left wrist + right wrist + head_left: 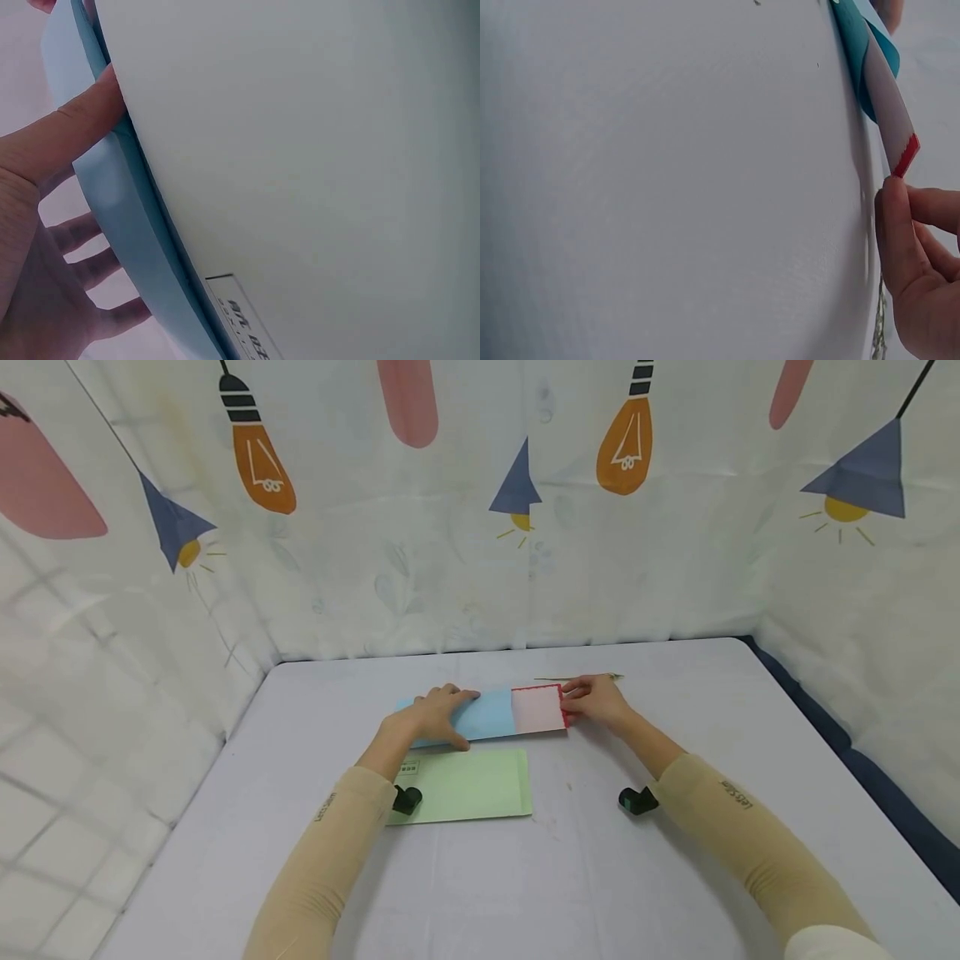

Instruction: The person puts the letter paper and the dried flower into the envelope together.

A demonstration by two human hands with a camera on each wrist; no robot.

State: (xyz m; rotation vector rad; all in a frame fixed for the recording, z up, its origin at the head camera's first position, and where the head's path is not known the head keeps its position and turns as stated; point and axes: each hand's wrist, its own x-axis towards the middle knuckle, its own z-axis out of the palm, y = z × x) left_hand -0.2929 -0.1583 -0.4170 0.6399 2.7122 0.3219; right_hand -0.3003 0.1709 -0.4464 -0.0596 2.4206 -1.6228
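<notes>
A light blue envelope (486,717) lies on the table, and a pale pink card (537,708) with a jagged red edge sticks out of its right end. My left hand (429,714) holds the envelope across its left part, thumb at the near edge, fingers spread toward the far edge. In the left wrist view the thumb (86,112) presses the edge of the blue envelope (127,202). At the card's red end, my right hand (596,700) pinches the border. The right wrist view shows its fingertips (895,187) at the red corner of the card (889,112).
A pale green envelope (468,785) with a small printed box lies just in front of the blue one. Behind my right hand is a thin dried sprig (551,678). Black wrist cameras hang under both sleeves. A white cloth covers the table (585,868); printed curtains surround it.
</notes>
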